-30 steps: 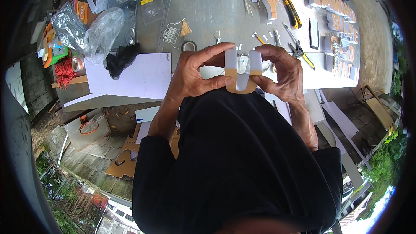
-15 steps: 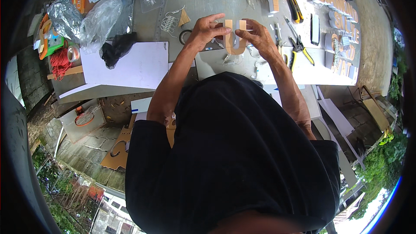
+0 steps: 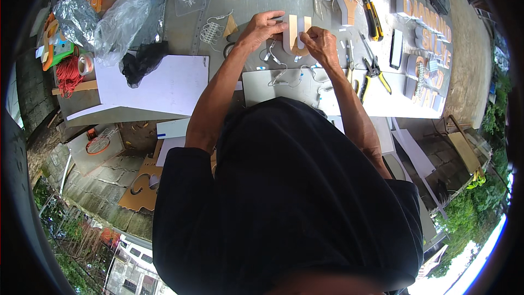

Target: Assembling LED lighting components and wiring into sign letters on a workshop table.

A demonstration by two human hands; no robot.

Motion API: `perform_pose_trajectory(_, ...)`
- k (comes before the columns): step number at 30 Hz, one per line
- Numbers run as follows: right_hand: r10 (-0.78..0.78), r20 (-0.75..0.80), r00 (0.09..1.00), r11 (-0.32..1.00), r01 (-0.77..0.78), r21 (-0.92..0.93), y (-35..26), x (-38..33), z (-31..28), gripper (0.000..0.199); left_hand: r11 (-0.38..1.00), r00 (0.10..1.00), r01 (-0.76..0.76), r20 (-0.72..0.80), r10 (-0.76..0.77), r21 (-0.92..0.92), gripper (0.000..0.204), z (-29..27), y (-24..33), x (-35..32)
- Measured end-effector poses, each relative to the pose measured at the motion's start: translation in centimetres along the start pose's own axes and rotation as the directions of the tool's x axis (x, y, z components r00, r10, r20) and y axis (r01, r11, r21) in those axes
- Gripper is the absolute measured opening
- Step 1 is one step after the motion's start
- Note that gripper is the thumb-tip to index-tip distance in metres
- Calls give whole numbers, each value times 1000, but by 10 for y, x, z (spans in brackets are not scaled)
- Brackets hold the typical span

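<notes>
A U-shaped letter (image 3: 293, 34) with a tan face and white side walls stands on the metal table in front of me. My left hand (image 3: 263, 31) grips its left side, index finger stretched out past the far end. On the other side, my right hand (image 3: 321, 45) is closed, with thumb and fingertips pressed at the letter's right arm; the fingers hide part of it. Thin wires with small white light modules (image 3: 278, 74) trail from beneath the letter toward me.
Right of my hands lie a Y-shaped letter (image 3: 347, 10), a utility knife (image 3: 373, 17), scissors (image 3: 350, 54), pliers (image 3: 374, 74) and a phone (image 3: 396, 48). Several finished letters (image 3: 426, 13) stand far right. Plastic bags (image 3: 123, 27) and white sheet (image 3: 155, 84) occupy the left.
The letter has shifted slightly and now shows its white left wall. My right hand has curled its fingers in and moved down along the right arm; the left hand still holds the left side.
</notes>
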State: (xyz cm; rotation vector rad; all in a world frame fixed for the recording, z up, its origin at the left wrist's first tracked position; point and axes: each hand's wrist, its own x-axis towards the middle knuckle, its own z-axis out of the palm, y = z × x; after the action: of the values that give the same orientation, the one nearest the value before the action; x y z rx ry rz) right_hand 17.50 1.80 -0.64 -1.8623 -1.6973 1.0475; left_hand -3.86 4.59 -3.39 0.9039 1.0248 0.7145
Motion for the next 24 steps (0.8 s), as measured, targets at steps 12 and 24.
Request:
perform_pose_trajectory(12, 25, 9, 1000, 1000, -24, -9, -2, 3, -1, 40, 998, 996, -5, -90, 0, -60, 41, 6, -2, 1)
perform_pose_trajectory(24, 125, -162, 979, 984, -143, -104, 19, -9, -40, 42, 973, 983, -85, -144, 118, 215, 40, 4, 3, -22)
